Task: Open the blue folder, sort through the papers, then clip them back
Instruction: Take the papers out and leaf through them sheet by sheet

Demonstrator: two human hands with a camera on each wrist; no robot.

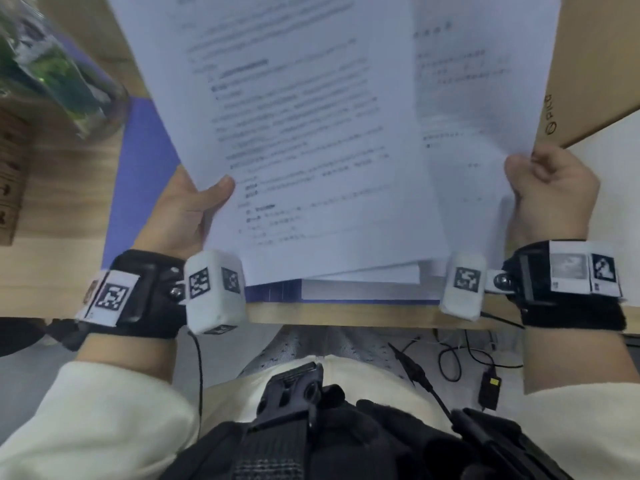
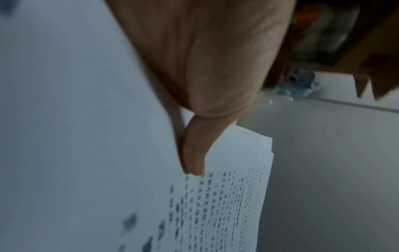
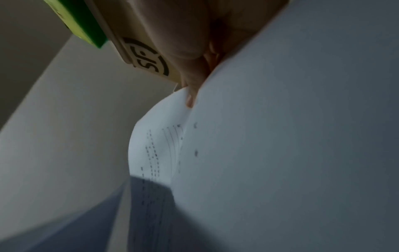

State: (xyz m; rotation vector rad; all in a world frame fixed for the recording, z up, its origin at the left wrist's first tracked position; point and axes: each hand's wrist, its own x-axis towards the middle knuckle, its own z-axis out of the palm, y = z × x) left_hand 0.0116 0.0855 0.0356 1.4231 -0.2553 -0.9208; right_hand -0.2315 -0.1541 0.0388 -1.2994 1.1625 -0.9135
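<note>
I hold printed white papers (image 1: 304, 133) up over the desk, fanned into two bunches. My left hand (image 1: 194, 206) pinches the left bunch at its lower left edge, thumb on the printed face. The left wrist view shows that thumb (image 2: 194, 150) pressed on the sheets (image 2: 226, 196). My right hand (image 1: 550, 192) grips the right bunch (image 1: 467, 116) at its lower right edge, fingers curled round it. In the right wrist view a fingertip (image 3: 190, 100) lies between curved sheets (image 3: 280, 136). The blue folder (image 1: 138, 161) lies open on the desk beneath, more paper stacked in it at the near edge.
A cardboard box (image 1: 588, 64) stands at the back right. A clear bag with green contents (image 1: 59, 67) lies at the back left, beside a wooden rack (image 1: 10, 174). The wooden desk edge (image 1: 346, 315) is right in front of me, cables (image 1: 464, 362) on the floor below.
</note>
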